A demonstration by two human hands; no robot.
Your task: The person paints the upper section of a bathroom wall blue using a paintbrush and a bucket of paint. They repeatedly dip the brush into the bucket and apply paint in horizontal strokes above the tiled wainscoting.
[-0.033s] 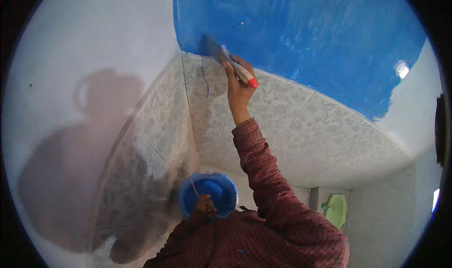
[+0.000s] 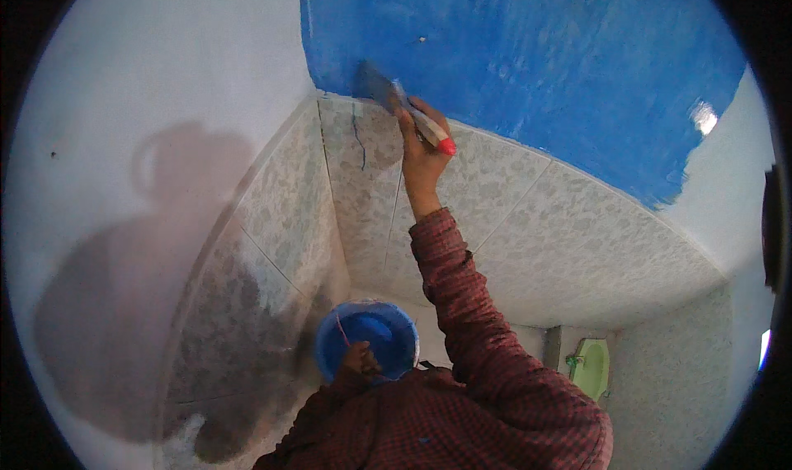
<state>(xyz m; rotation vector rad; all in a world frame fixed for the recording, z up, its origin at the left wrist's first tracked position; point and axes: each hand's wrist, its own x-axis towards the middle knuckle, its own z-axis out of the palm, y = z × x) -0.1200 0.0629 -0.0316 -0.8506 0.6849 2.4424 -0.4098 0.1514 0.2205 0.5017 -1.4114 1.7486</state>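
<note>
Shifted slightly toward three o'clock, the brush meets the blue wall at twelve, right hand curled round it; at six, left hand grips the bucket of blue paint.

Flat paintbrush with red-tipped pale wooden handle, slanted up-left, dark bristles at the lower left of the glossy blue-painted wall area, open round blue bucket well below, blue paint inside.
</note>
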